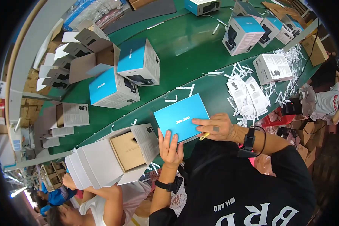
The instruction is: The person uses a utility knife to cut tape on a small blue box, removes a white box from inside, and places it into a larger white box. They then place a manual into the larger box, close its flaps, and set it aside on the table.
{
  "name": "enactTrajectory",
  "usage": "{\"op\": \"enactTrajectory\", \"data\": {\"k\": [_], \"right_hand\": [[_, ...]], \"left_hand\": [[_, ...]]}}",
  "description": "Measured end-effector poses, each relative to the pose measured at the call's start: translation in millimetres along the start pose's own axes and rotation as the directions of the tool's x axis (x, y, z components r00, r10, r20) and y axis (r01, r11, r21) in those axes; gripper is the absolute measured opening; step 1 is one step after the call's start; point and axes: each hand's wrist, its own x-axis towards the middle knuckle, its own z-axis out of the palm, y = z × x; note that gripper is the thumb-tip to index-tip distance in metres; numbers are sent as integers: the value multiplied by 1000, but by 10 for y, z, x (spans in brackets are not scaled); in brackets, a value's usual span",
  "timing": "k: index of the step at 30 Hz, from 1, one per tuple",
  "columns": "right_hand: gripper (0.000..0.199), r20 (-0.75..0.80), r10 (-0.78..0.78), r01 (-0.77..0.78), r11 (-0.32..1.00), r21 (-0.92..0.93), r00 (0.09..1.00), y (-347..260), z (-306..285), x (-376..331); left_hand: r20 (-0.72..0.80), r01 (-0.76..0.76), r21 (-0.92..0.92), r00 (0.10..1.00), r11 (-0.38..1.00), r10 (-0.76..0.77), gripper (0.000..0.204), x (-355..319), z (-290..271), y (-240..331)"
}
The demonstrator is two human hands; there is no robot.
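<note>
A carton with a bright blue top (pixel 179 113) stands on the green table in front of me. My left hand (pixel 170 148) lies against its near edge, fingers spread flat on the blue face. At the near right corner is my right hand (pixel 219 128), index finger stretched over the top and the other fingers curled. A small yellow object (pixel 204 136) pokes out beneath those curled fingers; its kind is mostly hidden. Left of my left hand, an open white carton (pixel 96 162) has its flaps spread and a brown cardboard insert (pixel 127 150) inside.
Two blue-and-white cartons (pixel 137 62) stand at the left, near open cartons (pixel 77 49). More closed cartons (pixel 243 35) are at the far right. Paper strips and leaflets (pixel 248 94) lie right of my hands. Another person's arm (pixel 109 199) is at lower left.
</note>
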Motion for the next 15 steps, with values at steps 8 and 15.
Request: {"op": "enactTrajectory", "data": {"k": [8,15], "right_hand": [[33,9,32,-32,999,-9,999,15,88,12],[23,-90,30,-27,999,32,995,13,93,114]], "left_hand": [[-120,18,-121,992,992,-33,37,51,160,-27],[112,57,5,992,998,-57,60,592,-222,87]]}}
